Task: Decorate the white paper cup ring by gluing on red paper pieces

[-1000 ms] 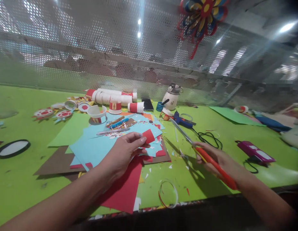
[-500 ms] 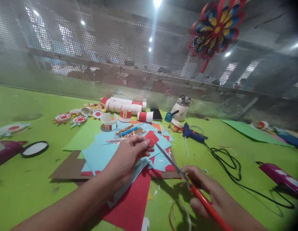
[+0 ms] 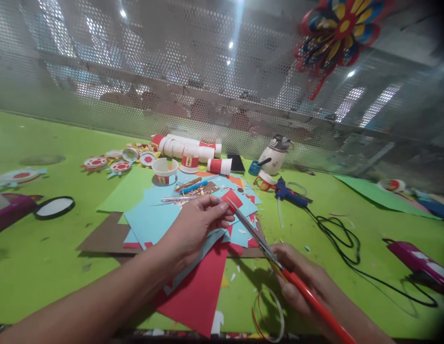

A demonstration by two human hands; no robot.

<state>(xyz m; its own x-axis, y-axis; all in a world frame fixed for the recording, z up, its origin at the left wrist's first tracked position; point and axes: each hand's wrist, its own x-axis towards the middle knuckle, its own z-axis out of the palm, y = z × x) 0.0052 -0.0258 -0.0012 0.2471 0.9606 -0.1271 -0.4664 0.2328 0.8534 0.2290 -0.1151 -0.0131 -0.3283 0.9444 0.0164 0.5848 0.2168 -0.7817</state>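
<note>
My left hand point(image 3: 203, 217) is closed in a pinch above the paper pile, its fingertips on a small red paper piece point(image 3: 231, 199). In my right hand point(image 3: 304, 277) are scissors point(image 3: 255, 234) with red handles, their blades pointing up and left. The blade tips reach the red piece beside my left fingertips. Beneath lie light blue sheets point(image 3: 150, 215), a large red sheet point(image 3: 198, 296) and brown paper point(image 3: 102, 236). How far apart the blades are is hard to tell.
Paper cups point(image 3: 189, 149) lie and stand behind the pile, with turtle-like paper crafts point(image 3: 95, 163) to their left. A blue glue gun point(image 3: 291, 195) with a black cable, a bottle point(image 3: 275, 155) and a purple tool point(image 3: 418, 263) are on the right. A round black-rimmed object point(image 3: 54, 207) lies left.
The camera view has shifted, showing the table's front edge. The scissor tips now sit nearer the left fingertips, across the red piece, and the blades look closer together.
</note>
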